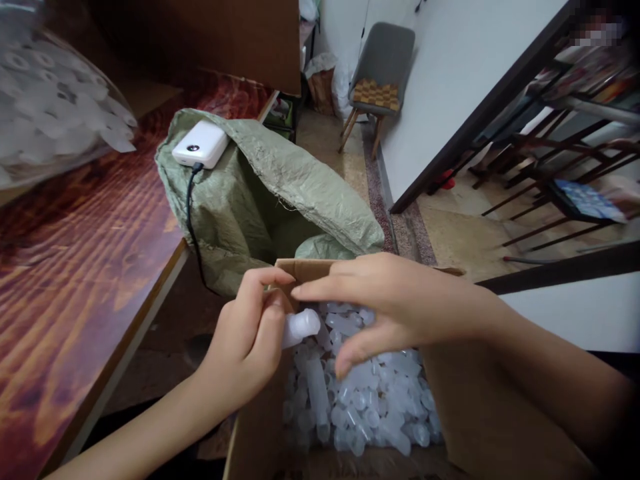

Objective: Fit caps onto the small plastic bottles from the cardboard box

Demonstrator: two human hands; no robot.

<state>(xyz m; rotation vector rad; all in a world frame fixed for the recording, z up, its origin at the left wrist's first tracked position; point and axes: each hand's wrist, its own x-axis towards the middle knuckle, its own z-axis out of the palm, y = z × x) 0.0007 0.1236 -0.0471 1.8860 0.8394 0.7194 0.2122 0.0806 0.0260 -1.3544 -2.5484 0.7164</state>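
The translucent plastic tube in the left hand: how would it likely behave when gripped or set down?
The tube looks thin-walled and hollow, so probably very light. Its smooth rounded body would likely roll on a flat surface and may feel slippery. The left hand pinches it without visible denting, suggesting fair stiffness.

The left hand (247, 343) covers the base of the translucent tube (300, 327), so only its rounded end shows. The cardboard box (480, 407) is cut off by the bottom edge. At the desk's (75, 267) far-left corner, a clear bag of white pieces (45, 100) is blurred and cropped.
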